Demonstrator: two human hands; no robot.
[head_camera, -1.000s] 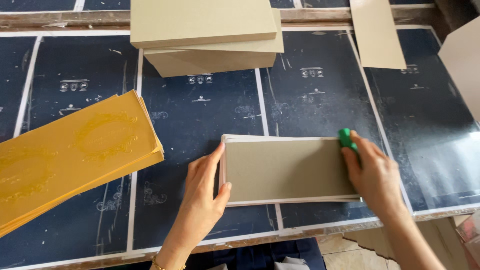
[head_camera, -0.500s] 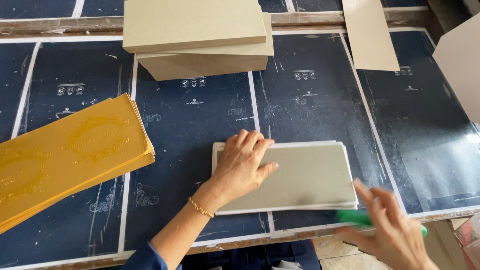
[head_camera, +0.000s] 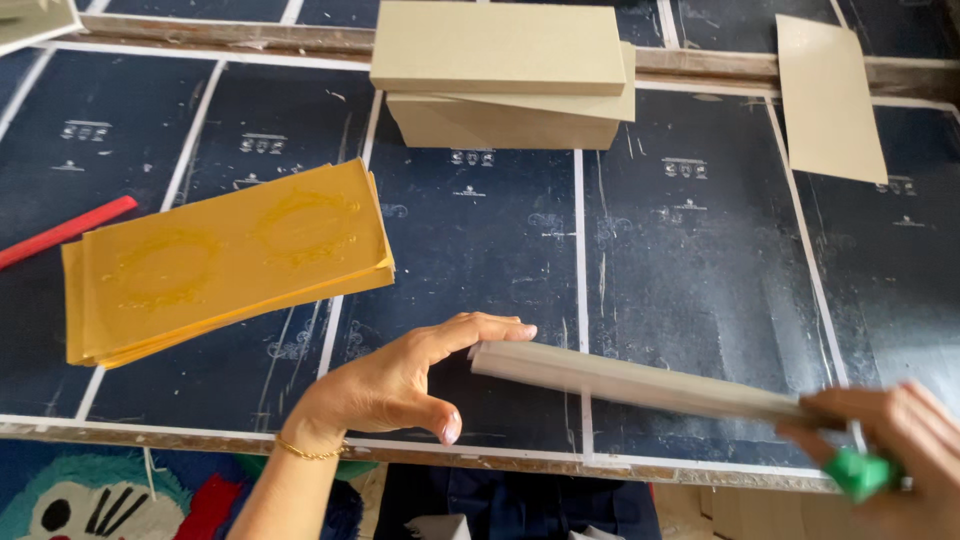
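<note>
Craft workshop, dark worktable (head_camera: 700, 260), stacked grey boards (head_camera: 500, 75), yellow sheets (head_camera: 225, 260)

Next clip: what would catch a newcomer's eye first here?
Probably the grey board lifted on edge near the front of the dark blue table, gripped by the right hand, which also holds something small and green, while the left hand touches its other end. Next, the bright yellow stack of sheets at left, and the grey board stack at the back.
</note>
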